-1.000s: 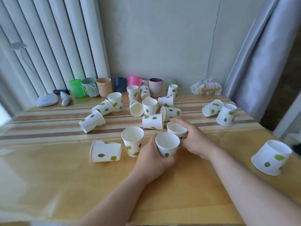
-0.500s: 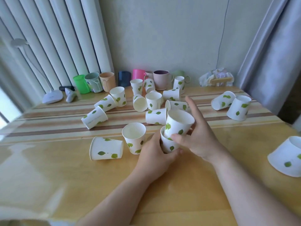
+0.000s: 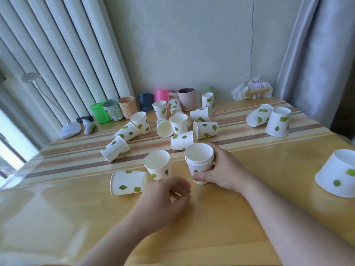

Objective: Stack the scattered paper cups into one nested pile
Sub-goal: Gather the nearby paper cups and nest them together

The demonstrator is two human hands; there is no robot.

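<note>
right hand [image 3: 224,170]: curled round the nested pair [image 3: 199,162]; thumb laid low across the front, fingers wrapped behind.
nested pair: 2 cups, 1 seated inside the other, 2 rims seen stacked at the top; held upright on the table [image 3: 221,217], near the middle.
left hand [image 3: 167,198]: fingers loosely curled, nothing held; blurred; placed just left of the pair and in front of the upright cup [image 3: 157,167].
upright cup: stood open side up, just left of the pair, not touched by it.
tipped cup [image 3: 127,182]: laid on its side, mouth to the left, beside the upright cup's base.
cup behind pair [image 3: 183,140]: laid on its side, close behind the pair's rim; contact cannot be told.
middle cluster [image 3: 178,121]: more leaf-print cups gathered further back, some upright, some on their sides.
left cups [image 3: 115,148]: 2 laid on their sides in a line, 1 upright cup at the far end.
right pair [image 3: 277,121]: 1 stood mouth up, 1 tipped against it, well apart from the hands.
edge cup [image 3: 340,173]: tilted at the right edge, partly cut off.
back row: coloured mugs [image 3: 188,98] lined along the wall.
far left: lamp base [image 3: 70,129] set by the curtain.
</note>
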